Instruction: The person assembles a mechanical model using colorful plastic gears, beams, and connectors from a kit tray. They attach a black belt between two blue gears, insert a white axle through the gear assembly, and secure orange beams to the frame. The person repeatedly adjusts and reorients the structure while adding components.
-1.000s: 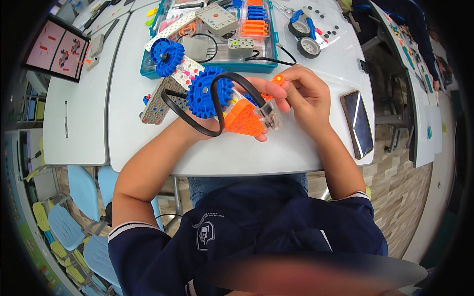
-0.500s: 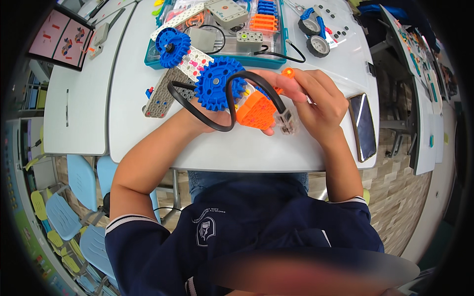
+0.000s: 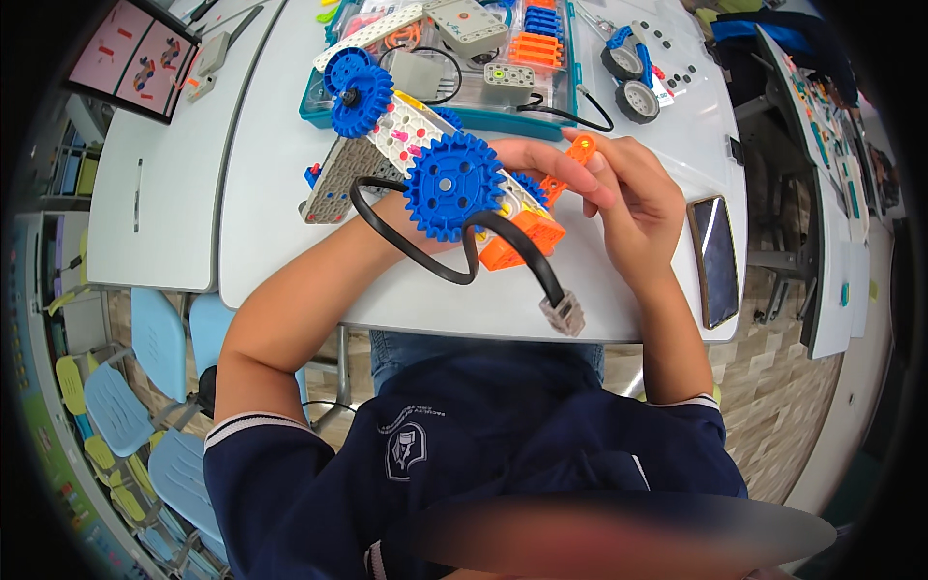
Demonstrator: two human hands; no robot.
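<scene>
Gripping the geared model [image 3: 394, 137] from behind with the left hand [image 3: 541, 162], largely hiding that palm, and stretching one left finger rightward past the large blue gear [image 3: 452, 186]. Pinching an orange strip [image 3: 578, 153] between thumb and fingers of the right hand [image 3: 646, 198], just beside the model's right side; being unable to make out any join between strip and model. Holding everything raised over the near part of the white table [image 3: 464, 311].

Tilting the model, pointing two further blue gears [image 3: 362, 101] toward the far left and an orange block [image 3: 524, 242] toward the near right. Looping a black cable [image 3: 418, 261] around the near side of the large gear, dangling its clear plug [image 3: 563, 316] near the table's near edge. Showing a grey perforated plate [image 3: 335, 186] slanting just beyond the left forearm.

Facing a teal-rimmed bin [image 3: 527, 127] on the far side, holding a grey block with a green light [image 3: 508, 84], a larger grey box [image 3: 467, 26] and orange bars [image 3: 536, 49]. Having two wheels on a blue frame [image 3: 638, 101] lying far right, a dark phone [image 3: 713, 261] resting near right, a lit screen [image 3: 135, 53] standing far left, and pale blue chairs [image 3: 159, 343] sitting below the table at the near left.
</scene>
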